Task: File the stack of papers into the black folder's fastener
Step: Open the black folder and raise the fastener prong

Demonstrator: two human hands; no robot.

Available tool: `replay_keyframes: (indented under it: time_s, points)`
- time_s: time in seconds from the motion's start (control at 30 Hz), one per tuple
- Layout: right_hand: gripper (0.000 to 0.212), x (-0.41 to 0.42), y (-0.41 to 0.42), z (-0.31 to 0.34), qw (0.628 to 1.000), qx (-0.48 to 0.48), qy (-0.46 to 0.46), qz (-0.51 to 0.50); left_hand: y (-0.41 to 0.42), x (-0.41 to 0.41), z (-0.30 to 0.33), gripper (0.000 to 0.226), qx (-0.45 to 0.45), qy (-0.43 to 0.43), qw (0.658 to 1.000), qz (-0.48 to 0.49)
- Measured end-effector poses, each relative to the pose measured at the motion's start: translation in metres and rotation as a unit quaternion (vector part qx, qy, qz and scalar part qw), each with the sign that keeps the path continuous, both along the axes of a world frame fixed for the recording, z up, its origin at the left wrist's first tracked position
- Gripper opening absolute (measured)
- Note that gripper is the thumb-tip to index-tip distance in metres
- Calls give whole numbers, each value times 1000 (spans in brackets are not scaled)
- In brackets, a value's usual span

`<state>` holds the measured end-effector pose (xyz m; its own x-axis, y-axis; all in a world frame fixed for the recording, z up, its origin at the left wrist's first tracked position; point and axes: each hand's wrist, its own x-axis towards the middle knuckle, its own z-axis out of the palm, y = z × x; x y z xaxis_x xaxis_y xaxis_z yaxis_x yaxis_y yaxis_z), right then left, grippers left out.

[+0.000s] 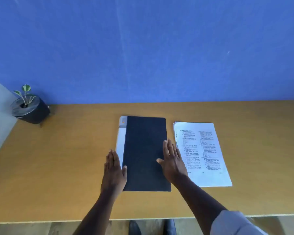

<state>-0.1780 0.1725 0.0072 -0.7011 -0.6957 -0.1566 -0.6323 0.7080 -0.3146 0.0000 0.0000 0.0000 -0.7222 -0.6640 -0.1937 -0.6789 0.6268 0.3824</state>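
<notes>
I keep my left hand [114, 172] flat at the spine side of the closed black folder [145, 153] and my right hand [172, 160] flat at its free edge, probably to open it, while the stack of papers [203, 155] waits just beside on the right.

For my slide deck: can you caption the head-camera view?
Both hands, left and right, rest flat at the closed black folder; the paper stack lies beside it.

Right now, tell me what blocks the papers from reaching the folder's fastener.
The black folder is shut: its cover lies over the inside, so no fastener shows. Both hands, left hand and right hand, rest on it. The stack of papers lies beside it, untouched.
</notes>
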Motion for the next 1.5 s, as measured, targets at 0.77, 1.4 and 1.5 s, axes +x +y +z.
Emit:
replay_keyframes:
  time_s: [0.77, 1.4, 1.5]
  points:
    - [86, 10, 7, -34, 995, 54, -80, -3, 13, 15, -10, 139, 29, -66, 995, -72]
    - [70, 7, -5, -30, 976, -27, -194, -99, 9, 30, -10, 128, -36, -114, 979, -168]
    - [68, 6, -9, -26, 968, -48, -208, -133, 8, 34, -11, 118, -66, -119, 971, -198]
